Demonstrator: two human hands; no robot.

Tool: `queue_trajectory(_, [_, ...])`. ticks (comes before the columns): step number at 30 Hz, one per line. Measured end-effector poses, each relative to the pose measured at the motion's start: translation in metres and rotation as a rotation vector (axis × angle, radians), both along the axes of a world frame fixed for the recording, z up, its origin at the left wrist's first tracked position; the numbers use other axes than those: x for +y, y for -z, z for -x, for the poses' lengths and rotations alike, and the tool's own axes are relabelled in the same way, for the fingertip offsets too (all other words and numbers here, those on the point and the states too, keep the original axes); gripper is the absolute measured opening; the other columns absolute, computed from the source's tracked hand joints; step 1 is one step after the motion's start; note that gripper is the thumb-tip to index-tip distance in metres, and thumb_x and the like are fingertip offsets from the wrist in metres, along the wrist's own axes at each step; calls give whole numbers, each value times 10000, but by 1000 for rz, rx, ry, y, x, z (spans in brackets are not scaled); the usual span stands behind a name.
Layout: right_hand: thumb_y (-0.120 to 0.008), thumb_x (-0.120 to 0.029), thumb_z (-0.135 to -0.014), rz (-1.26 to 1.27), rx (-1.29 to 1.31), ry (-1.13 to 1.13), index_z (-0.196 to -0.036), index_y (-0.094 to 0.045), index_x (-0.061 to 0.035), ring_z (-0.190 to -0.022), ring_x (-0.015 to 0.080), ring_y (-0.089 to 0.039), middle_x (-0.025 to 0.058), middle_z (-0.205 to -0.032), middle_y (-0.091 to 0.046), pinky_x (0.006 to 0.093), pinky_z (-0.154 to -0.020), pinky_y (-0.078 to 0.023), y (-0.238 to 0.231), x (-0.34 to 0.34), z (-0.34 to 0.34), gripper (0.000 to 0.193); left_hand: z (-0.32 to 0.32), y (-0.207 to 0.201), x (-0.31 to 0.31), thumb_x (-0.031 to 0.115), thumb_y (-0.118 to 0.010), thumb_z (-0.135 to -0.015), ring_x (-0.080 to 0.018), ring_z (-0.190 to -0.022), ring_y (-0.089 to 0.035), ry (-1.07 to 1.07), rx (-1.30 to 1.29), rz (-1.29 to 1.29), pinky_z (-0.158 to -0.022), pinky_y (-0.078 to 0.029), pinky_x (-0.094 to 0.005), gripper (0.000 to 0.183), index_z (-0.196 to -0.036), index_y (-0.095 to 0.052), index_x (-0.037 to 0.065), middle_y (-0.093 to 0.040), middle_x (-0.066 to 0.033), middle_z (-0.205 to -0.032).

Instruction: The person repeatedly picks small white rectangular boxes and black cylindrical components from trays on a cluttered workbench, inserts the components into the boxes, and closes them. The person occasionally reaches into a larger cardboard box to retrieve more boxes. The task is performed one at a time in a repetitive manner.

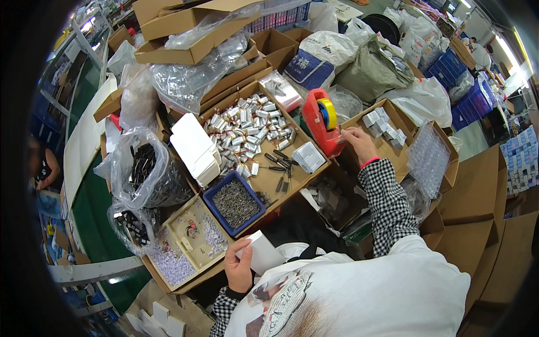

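Note:
A small white box (265,254) is in my left hand (239,266), thumb and fingers closed on its left side, close to my body. My right hand (360,144) reaches forward to the cutting end of a red tape dispenser (316,115), its fingers pinched on the tape end; the strip itself is hardly visible. A yellow tape roll (327,114) sits in the dispenser. Just left of it lies a bundle of small grey-white boxes (308,157). Several dark cylindrical pieces (279,161) are scattered beside that bundle.
Small silver cells (247,126) fill a cardboard tray. White flat cards (195,149) stand at its left edge. A blue bin (233,203) holds metal screws. Tiny pale parts lie in a wooden tray (193,235). Wrapped boxes (384,127) sit in a carton at right, by bubble wrap (428,160).

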State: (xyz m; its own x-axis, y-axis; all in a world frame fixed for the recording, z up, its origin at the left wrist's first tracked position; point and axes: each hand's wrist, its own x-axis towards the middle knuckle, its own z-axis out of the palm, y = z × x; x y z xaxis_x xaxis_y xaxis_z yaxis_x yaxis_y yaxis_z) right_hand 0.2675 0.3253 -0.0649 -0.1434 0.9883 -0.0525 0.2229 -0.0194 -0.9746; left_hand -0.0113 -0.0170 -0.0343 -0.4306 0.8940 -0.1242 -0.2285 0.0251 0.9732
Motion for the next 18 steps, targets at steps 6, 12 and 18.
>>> queue_trajectory(6, [-631,-214,-847,251,224,52,-862,-625,-69,-765,62,-523,-12,-824,-598,192,-691,-392,-18,-16,-6,146,-1,0,7,71,-557,-896,-109,-925,-529,7,-7,7,-828,-413,-237,123,-1010,-577,31,-582,-60,-1062])
queue_trajectory(12, [-593,-225,-880,449,393,60,-945,-578,-72,-802,87,-567,5,-874,-614,237,-718,-453,-10,-43,-10,166,1,-5,5,69,-567,-889,-110,-908,-524,76,-23,26,-810,-422,-242,188,-1072,-534,41,-562,-50,-1032])
queue_trajectory(18, [-598,-220,-882,431,422,106,-932,-559,-67,-791,97,-575,16,-880,-610,238,-689,-471,10,-45,-7,165,10,-13,-3,33,-565,-876,-114,-916,-520,182,5,65,-814,-429,-250,276,-1137,-480,53,-532,-53,-1051])
